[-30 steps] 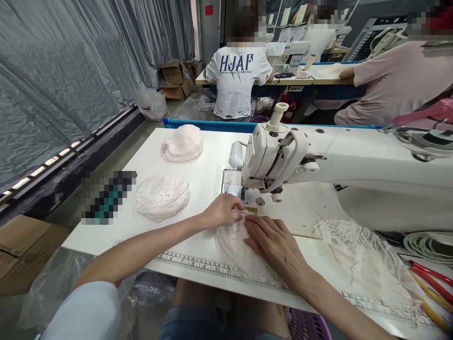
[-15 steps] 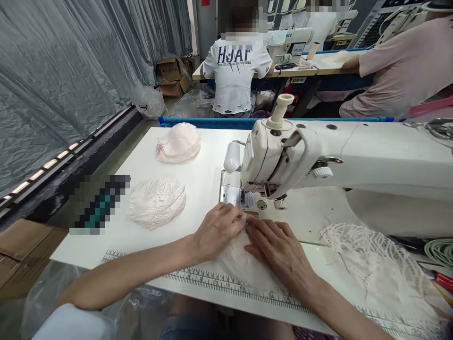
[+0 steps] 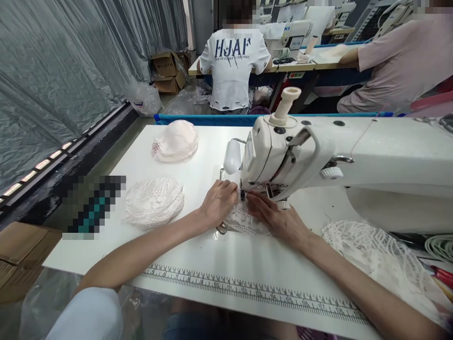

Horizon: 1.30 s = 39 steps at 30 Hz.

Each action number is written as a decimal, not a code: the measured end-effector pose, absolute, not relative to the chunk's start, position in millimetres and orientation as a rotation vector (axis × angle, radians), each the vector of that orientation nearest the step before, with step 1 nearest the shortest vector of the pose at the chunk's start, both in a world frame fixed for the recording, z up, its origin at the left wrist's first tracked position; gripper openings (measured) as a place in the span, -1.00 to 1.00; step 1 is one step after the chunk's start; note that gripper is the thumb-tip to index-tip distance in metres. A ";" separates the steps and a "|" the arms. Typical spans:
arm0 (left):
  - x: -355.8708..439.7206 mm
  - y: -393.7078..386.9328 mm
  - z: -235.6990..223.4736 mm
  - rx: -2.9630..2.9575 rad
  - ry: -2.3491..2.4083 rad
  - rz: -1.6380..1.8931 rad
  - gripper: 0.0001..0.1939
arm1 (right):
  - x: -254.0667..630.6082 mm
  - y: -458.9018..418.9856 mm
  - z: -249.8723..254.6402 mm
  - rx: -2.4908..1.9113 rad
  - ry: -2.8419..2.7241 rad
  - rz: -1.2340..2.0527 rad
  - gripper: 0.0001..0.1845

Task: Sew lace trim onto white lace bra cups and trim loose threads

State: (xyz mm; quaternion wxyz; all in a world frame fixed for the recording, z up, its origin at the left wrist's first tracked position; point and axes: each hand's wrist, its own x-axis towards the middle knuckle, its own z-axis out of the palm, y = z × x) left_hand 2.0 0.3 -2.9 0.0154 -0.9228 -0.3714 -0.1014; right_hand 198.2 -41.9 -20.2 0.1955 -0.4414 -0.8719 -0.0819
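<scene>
My left hand (image 3: pixel 219 202) and my right hand (image 3: pixel 274 215) press a small white lace piece (image 3: pixel 244 222) flat on the bed of a white sewing machine (image 3: pixel 318 156). Both sets of fingertips meet at the needle area under the machine head, fingers curled down onto the lace. The lace lies between and partly under the two hands.
A stack of white lace pieces (image 3: pixel 154 203) and a pinkish stack (image 3: pixel 175 141) lie on the white table (image 3: pixel 198 255) to the left. A heap of lace trim (image 3: pixel 375 255) lies at the right. A printed ruler (image 3: pixel 255 290) runs along the front edge. Other people sit at machines behind.
Both hands have slid the lace piece away from me, from the table's front area up to the needle under the machine head.
</scene>
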 end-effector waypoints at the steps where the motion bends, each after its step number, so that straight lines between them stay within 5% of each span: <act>1: -0.9 -2.3 -3.1 -2.887 -1.130 -0.355 -0.82 | 199.4 -45.0 -18.6 -1.213 -2.457 -0.183 -0.66; 8: -26.6 -39.3 0.0 -3.122 -0.629 -0.608 -0.66 | 186.8 -91.8 -8.3 -1.083 -2.487 -0.021 -0.43; 16: -27.0 -36.1 -2.3 -2.978 -0.764 -0.814 -0.77 | 169.1 -88.0 -9.4 -1.172 -2.370 -0.267 -0.85; 35: -30.2 -31.9 -6.2 -2.804 -0.646 -0.548 -0.87 | 176.7 -92.7 -9.6 -1.309 -2.406 -0.155 -0.80; 39: -19.2 -37.7 -11.6 -2.828 -0.658 -0.587 -0.69 | 185.8 -91.6 -8.7 -1.329 -2.389 -0.130 -0.78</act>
